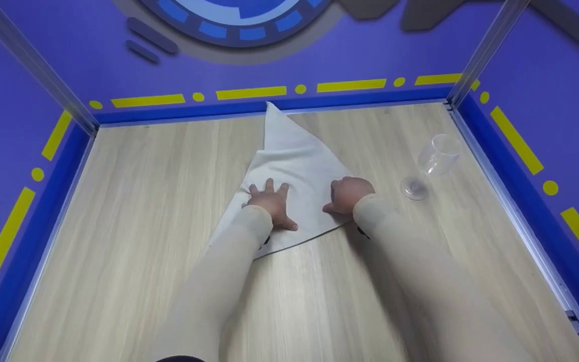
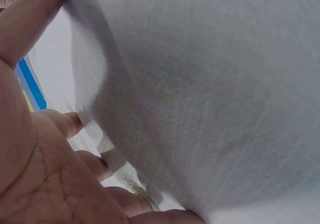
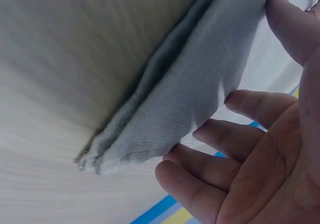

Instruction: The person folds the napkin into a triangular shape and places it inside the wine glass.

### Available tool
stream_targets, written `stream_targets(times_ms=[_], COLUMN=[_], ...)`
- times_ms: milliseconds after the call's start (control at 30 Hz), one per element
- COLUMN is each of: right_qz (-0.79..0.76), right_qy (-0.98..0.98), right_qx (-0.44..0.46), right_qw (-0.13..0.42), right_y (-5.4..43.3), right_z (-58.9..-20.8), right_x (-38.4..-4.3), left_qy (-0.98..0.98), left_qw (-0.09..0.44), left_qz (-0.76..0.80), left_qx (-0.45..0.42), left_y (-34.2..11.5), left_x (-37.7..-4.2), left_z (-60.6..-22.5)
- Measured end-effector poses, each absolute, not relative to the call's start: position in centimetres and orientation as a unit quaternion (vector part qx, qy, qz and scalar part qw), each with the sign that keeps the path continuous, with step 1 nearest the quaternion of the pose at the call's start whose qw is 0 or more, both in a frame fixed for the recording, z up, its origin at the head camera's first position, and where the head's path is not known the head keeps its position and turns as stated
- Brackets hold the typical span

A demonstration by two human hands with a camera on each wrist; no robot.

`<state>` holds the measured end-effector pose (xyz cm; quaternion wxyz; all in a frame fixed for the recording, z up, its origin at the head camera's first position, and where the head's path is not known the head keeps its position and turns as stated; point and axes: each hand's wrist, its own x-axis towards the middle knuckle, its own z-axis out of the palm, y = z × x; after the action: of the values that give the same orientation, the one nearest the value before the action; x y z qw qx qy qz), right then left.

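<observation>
A pale grey-white cloth (image 1: 309,166) lies folded on the table, with a pointed corner toward the back wall and a few creases across its middle. On its left part rests my left hand (image 1: 272,205), fingers and thumb spread. My right hand (image 1: 352,195) touches the cloth's right side near the front edge, its thumb stretched inward. In the left wrist view the fingertips meet the raised cloth (image 2: 215,84). The right wrist view has bent, separate fingers (image 3: 235,139) with their tips against the cloth (image 3: 170,104), whose folded layers part slightly along the edge.
A clear stemmed glass (image 1: 439,157) stands to the right of the cloth, not far from my right hand. Blue-purple walls (image 1: 249,75) with yellow markings enclose the wooden table (image 1: 159,201) at the back and both sides.
</observation>
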<state>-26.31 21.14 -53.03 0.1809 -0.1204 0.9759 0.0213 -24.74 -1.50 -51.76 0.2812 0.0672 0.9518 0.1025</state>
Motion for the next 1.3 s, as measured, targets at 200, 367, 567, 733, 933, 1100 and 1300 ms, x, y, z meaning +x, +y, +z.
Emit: stream_targets(times_ms=[200, 367, 567, 733, 933, 1100, 1300], right_qz=[0.017, 0.019, 0.024, -0.009, -0.023, -0.018, -0.002], right_qy=[0.976, 0.976, 0.976, 0.977, 0.965, 0.963, 0.966], right_qx=[-0.121, -0.121, -0.113, -0.127, -0.138, -0.141, -0.149], right_qw=[0.181, 0.182, 0.187, 0.168, 0.223, 0.228, 0.21], right_y=[21.0, 20.9, 20.8, 21.3, 22.3, 22.3, 21.6], right_z=[-52.7, -52.5, -52.2, -52.4, -53.4, -53.3, -52.5], right_x=[-26.1, -26.2, -26.5, -27.2, -27.8, -27.5, -26.8], left_qy=[0.951, 0.951, 0.951, 0.952, 0.95, 0.949, 0.95], left_qw=[0.281, 0.28, 0.278, 0.276, 0.279, 0.281, 0.291], left_qz=[0.112, 0.103, 0.1, 0.095, 0.098, 0.088, 0.078], left_qx=[0.071, 0.078, 0.09, 0.094, 0.097, 0.108, 0.08], left_y=[-1.7, -1.9, -2.3, -2.3, -2.2, -2.4, -2.3], left_x=[-24.7, -24.8, -24.8, -24.9, -25.0, -25.2, -24.8], left_z=[-51.6, -51.5, -51.4, -51.5, -51.5, -51.4, -50.8])
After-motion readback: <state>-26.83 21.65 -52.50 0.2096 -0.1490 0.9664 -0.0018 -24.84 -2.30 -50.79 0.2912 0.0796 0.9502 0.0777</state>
